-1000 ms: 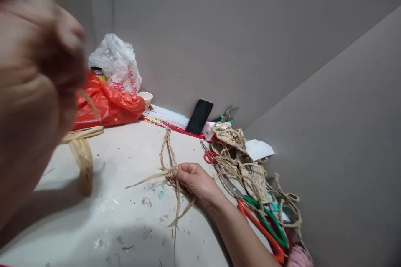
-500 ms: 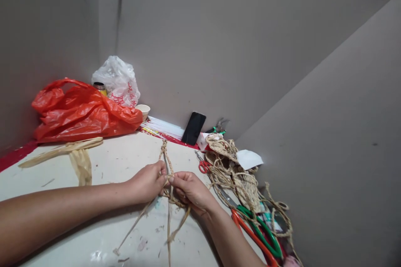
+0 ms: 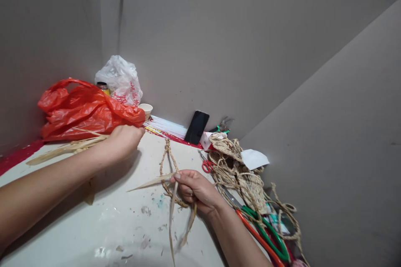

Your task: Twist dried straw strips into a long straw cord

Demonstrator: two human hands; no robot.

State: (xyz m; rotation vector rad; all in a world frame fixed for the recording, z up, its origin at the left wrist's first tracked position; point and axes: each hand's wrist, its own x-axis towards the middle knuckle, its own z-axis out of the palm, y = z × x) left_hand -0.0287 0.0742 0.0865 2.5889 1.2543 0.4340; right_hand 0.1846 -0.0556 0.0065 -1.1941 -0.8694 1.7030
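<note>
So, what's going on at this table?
A person is handling braided cord. Their right hand pinches a braided loop, with loose flat strands trailing from it over the white table. The left hand is apart from it, near the red bag; whether it holds anything is hidden. A heap of cord lies off to the right.

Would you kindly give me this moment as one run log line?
left hand: before red bag, grip hidden | right hand: pinching braided loop and pale strip | beyond: phone
</note>
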